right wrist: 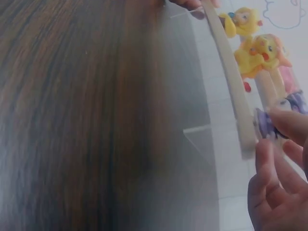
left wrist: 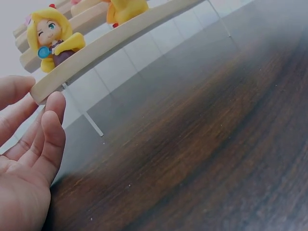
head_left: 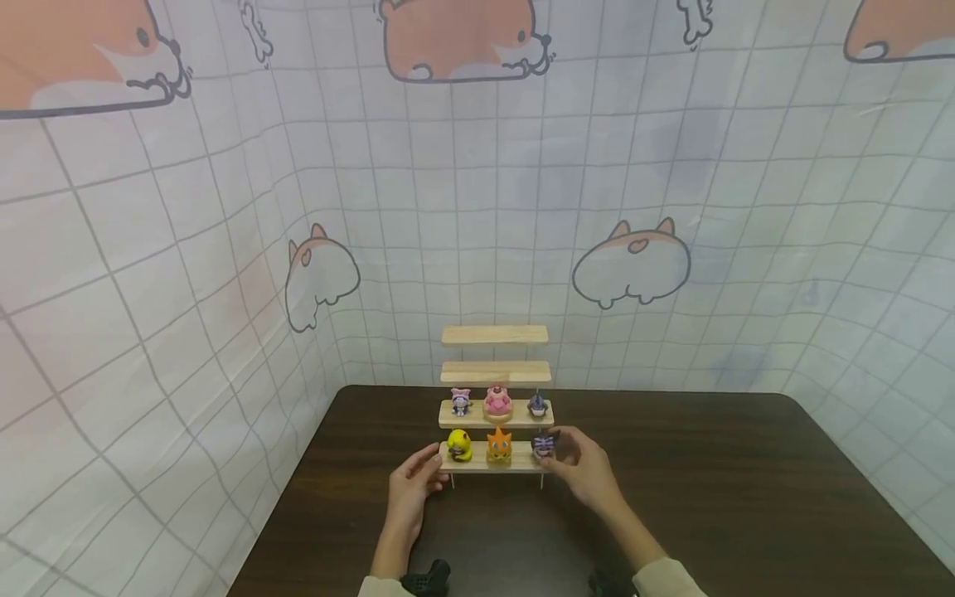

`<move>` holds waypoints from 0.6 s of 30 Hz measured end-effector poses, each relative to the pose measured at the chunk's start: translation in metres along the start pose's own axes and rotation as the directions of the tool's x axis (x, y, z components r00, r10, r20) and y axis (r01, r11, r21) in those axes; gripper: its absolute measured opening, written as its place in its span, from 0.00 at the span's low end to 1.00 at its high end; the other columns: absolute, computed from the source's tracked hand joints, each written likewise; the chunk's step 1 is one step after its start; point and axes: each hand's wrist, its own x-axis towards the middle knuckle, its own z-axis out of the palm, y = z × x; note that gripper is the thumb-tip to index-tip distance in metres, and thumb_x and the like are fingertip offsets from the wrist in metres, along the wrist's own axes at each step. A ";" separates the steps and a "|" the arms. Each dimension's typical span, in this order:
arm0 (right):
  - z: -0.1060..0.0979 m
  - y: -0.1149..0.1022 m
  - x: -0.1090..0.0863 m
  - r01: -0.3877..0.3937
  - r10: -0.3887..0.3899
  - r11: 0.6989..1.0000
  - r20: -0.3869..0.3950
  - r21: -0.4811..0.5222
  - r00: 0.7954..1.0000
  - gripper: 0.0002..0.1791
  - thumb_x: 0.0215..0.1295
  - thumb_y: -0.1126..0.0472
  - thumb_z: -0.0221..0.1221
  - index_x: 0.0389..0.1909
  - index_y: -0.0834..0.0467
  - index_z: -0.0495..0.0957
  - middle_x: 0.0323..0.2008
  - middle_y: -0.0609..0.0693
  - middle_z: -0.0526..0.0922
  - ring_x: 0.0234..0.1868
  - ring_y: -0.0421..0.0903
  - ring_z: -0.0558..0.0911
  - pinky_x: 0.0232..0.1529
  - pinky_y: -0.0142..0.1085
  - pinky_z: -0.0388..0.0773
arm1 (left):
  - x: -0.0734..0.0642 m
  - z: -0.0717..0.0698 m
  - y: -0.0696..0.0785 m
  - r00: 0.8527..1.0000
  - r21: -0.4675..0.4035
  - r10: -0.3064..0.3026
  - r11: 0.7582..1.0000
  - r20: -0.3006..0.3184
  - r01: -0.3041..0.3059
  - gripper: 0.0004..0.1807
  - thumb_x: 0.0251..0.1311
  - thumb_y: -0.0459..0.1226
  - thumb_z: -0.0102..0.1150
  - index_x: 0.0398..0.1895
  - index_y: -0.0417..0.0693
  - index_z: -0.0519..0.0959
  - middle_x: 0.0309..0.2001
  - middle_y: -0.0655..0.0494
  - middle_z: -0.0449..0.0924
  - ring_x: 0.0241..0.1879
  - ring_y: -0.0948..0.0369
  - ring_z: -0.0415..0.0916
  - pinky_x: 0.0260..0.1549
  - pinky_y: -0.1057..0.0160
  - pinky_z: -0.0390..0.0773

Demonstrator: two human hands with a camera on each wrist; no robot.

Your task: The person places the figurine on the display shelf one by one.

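A small tiered wooden display stand holds toy figurines. My left hand grips the left end of its lowest shelf, fingers above and below the board. Closest to that hand is a yellow-haired figurine with a blue round item. My right hand pinches a purple striped figurine at the right end of the same shelf; fingers partly cover this figurine in the right wrist view. Between the two end figurines sits an orange and yellow figurine.
One tier up stand a pink-and-purple figurine, a pink figurine and a grey-blue figurine. Two higher boards rise behind. The stand is on a dark wood table, backed by a grid-patterned cloth.
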 end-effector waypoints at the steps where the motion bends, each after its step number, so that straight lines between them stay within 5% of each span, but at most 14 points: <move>1: -0.002 0.002 0.000 -0.002 0.002 1.000 0.007 -0.002 1.000 0.27 0.54 0.60 0.76 0.56 0.53 0.81 0.45 0.51 0.87 0.25 0.41 0.76 0.22 0.31 0.71 | 0.000 -0.001 0.000 1.000 0.000 0.000 1.000 -0.002 0.000 0.25 0.71 0.40 0.62 0.66 0.36 0.76 0.41 0.58 0.86 0.33 0.63 0.83 0.32 0.67 0.82; 11: -0.044 0.015 -0.013 0.005 -0.003 1.000 0.186 -0.010 0.982 0.20 0.66 0.54 0.68 0.55 0.57 0.80 0.44 0.50 0.87 0.38 0.46 0.84 0.36 0.36 0.82 | -0.006 -0.012 0.006 0.999 0.014 -0.044 0.999 -0.008 0.044 0.24 0.72 0.40 0.60 0.65 0.35 0.76 0.38 0.58 0.86 0.33 0.64 0.84 0.34 0.67 0.83; 15: -0.066 0.019 -0.017 0.047 -0.031 0.998 0.295 -0.047 0.955 0.20 0.70 0.50 0.64 0.55 0.59 0.79 0.44 0.50 0.87 0.44 0.45 0.85 0.41 0.35 0.83 | -0.012 -0.024 0.016 0.999 0.123 -0.035 0.992 -0.013 0.037 0.21 0.72 0.39 0.60 0.63 0.36 0.77 0.39 0.53 0.87 0.33 0.63 0.84 0.34 0.65 0.84; 18: -0.084 0.019 -0.018 0.097 -0.065 0.992 0.342 -0.077 0.938 0.20 0.72 0.49 0.62 0.55 0.59 0.79 0.45 0.50 0.86 0.46 0.45 0.84 0.42 0.32 0.82 | -0.015 -0.035 0.028 1.000 0.277 0.003 0.961 -0.001 -0.003 0.19 0.72 0.38 0.60 0.61 0.37 0.79 0.42 0.47 0.87 0.33 0.60 0.84 0.34 0.63 0.84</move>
